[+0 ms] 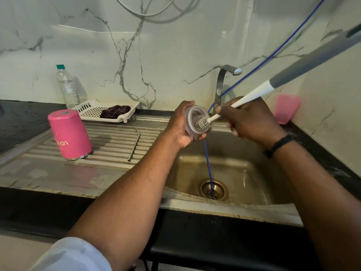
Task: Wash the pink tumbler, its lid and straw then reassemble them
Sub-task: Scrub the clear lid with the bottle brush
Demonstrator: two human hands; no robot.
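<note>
My left hand (pixel 180 125) grips the clear round lid (pixel 192 118) over the sink, its inner side turned to the right. My right hand (pixel 248 122) holds a long white and grey bottle brush (pixel 244 100), and its grey bristle head (pixel 203 124) is pressed against the inside of the lid. The pink tumbler (pixel 69 133) stands upside down on the ribbed steel drainboard at the left. A bent metal straw (pixel 134 143) lies on the drainboard between the tumbler and the sink.
The steel sink basin (pixel 240 169) lies below my hands, with a blue hose (pixel 208 163) running into its drain. A tap (pixel 221 85) stands behind. A white tray (pixel 91 109) with a dark cloth, a water bottle (pixel 67 87) and a pink cup (pixel 286 111) sit around it.
</note>
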